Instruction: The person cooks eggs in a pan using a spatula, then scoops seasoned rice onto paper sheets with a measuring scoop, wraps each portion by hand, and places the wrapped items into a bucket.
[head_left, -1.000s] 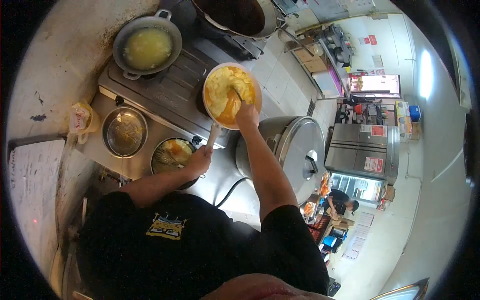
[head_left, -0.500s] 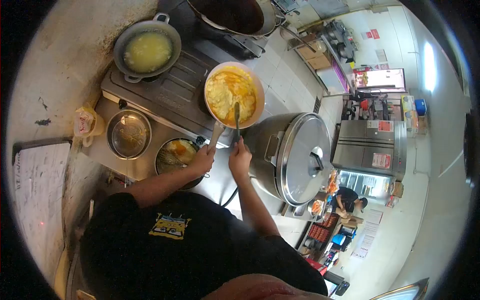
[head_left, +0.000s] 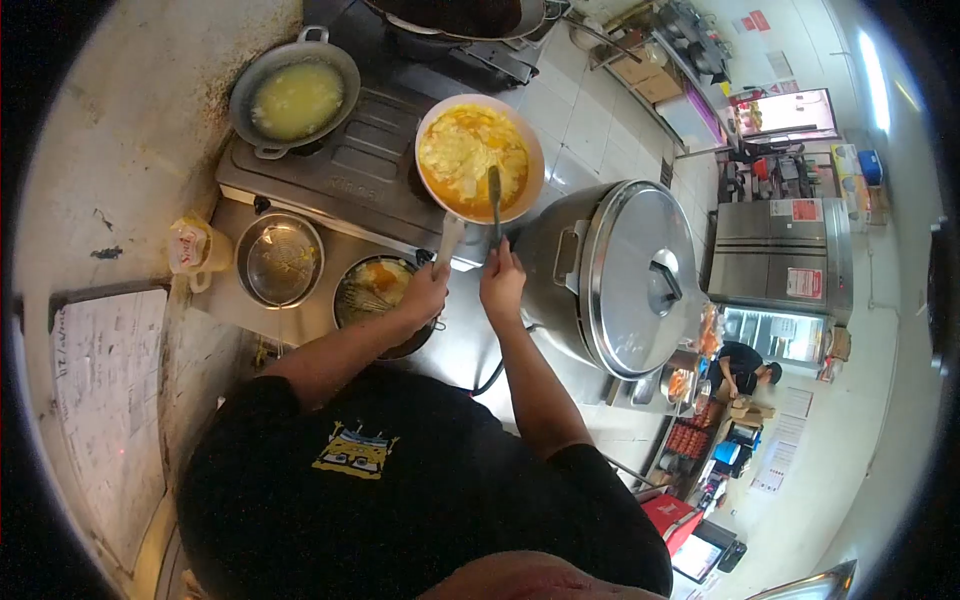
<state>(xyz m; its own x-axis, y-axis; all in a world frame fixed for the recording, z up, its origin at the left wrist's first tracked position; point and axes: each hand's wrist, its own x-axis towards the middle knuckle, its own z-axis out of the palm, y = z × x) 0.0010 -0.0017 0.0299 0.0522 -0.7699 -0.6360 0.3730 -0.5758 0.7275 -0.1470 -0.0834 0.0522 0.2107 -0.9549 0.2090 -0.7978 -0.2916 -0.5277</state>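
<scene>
My left hand is closed around the pale handle of a frying pan. Yellow scrambled egg, partly runny, spreads across the pan. In my right hand is a dark spatula, its blade down in the egg. Just left of my left hand, a dark pan contains more egg mixture and a wire whisk. A metal strainer sits farther left on the counter.
A grey wok with yellowish liquid stands on the gas stove. A large lidded steel pot rises close to my right arm. A bigger dark wok is at the top. Another person works at a counter far right.
The view has shifted a little. The egg is spread more evenly over the pan, and the spatula has moved slightly right within it. Both hands keep their holds.
</scene>
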